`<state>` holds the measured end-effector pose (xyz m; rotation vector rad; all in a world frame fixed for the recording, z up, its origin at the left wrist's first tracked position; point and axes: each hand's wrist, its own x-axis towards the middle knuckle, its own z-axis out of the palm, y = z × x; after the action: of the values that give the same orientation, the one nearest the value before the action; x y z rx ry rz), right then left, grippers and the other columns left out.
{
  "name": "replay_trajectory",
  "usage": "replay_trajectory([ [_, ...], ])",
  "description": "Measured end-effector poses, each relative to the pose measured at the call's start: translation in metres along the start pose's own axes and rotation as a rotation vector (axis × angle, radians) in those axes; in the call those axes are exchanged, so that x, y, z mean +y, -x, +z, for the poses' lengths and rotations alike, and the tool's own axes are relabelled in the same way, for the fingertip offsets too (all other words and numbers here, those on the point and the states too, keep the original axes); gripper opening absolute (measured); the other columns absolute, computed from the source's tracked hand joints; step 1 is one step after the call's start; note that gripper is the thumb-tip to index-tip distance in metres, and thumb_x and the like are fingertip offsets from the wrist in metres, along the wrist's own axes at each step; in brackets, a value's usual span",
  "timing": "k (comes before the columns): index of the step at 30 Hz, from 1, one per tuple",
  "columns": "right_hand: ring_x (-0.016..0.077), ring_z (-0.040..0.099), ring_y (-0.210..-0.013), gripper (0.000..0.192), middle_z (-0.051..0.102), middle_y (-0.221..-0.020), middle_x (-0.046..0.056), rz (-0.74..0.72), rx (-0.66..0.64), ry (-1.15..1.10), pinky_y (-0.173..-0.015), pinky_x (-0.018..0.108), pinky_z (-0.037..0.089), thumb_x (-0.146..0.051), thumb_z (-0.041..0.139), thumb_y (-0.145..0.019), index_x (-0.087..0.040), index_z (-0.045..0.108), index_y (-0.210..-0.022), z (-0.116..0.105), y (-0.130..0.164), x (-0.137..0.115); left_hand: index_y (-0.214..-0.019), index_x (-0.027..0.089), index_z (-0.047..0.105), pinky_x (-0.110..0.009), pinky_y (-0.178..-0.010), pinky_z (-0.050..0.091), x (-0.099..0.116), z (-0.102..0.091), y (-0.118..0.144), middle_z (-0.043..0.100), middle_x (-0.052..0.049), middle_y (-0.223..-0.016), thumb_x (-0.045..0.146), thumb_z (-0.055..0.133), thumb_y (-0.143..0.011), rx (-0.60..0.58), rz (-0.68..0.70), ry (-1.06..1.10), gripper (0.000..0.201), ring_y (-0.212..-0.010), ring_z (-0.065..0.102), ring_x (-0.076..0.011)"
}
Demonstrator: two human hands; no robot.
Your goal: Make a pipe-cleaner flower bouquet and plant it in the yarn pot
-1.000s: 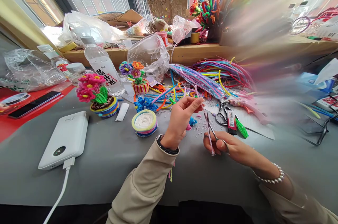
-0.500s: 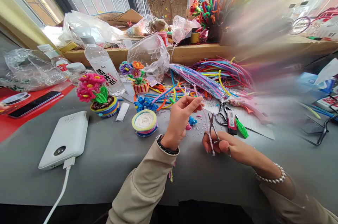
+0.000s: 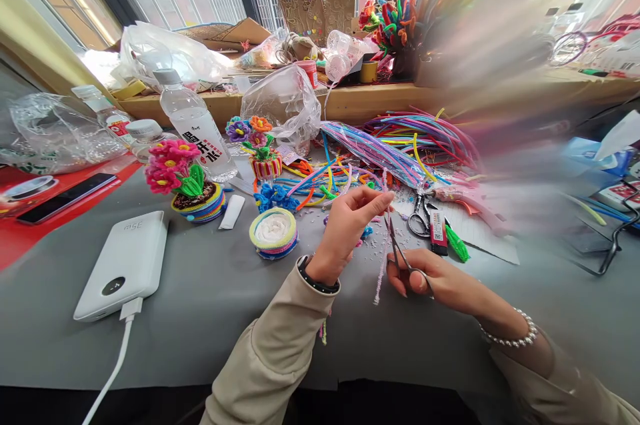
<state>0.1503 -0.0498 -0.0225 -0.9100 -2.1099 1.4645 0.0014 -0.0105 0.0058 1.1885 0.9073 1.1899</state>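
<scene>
Pinched between the fingertips of my left hand (image 3: 353, 221) is a pale pink pipe cleaner (image 3: 381, 275) that hangs down towards the table. My right hand (image 3: 430, 275) is closed on the handles of a small pair of scissors (image 3: 393, 241). The blades point up and lie against the pipe cleaner just below my left fingertips; they look nearly closed. Small fluffy clippings lie on the table behind the hands. Left of my left hand stands a round pot (image 3: 274, 233) wrapped in yellow, pink and blue, with white filling.
Behind the hands lie bundled pipe cleaners (image 3: 380, 151), black-handled scissors (image 3: 419, 221) and a green fuzzy piece (image 3: 457, 243). To the left are a potted pink flower (image 3: 175, 168), a water bottle (image 3: 195, 121), a white power bank (image 3: 123, 265) with its cable and a phone (image 3: 67, 198).
My left hand has moved slightly right. The pipe cleaner's lower end has swung left, away from my right fingers. The scissor blades have risen towards my left fingertips and drawn closer together.
</scene>
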Motion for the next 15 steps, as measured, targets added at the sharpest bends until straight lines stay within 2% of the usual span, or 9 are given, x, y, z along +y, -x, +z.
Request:
replay_trajectory([
  [8,0.0099,0.036,-0.05,0.062,0.042,-0.051,0.0,-0.017,0.083,-0.006,-0.05,0.024,0.029,-0.073,0.028,-0.071,-0.015,0.045,-0.053,-0.0008,-0.0013,0.0072,-0.062,0.016,0.057,-0.021,-0.063,0.038,-0.0017,-0.0003,-0.001,0.055,0.003,-0.061,0.033,0.063,-0.067,0.064,0.02,0.04,0.018,-0.059,0.049,-0.0065],
  [15,0.0084,0.032,-0.047,0.06,0.041,-0.051,-0.001,0.017,0.145,-0.028,-0.048,0.024,0.028,-0.068,0.03,-0.075,-0.015,0.046,-0.053,-0.0009,-0.0008,0.0101,-0.062,0.015,0.054,-0.019,-0.058,0.035,-0.0025,0.0005,-0.0026,0.052,0.004,-0.061,0.033,0.062,-0.067,0.12,0.026,0.084,0.02,-0.056,0.044,-0.0048],
])
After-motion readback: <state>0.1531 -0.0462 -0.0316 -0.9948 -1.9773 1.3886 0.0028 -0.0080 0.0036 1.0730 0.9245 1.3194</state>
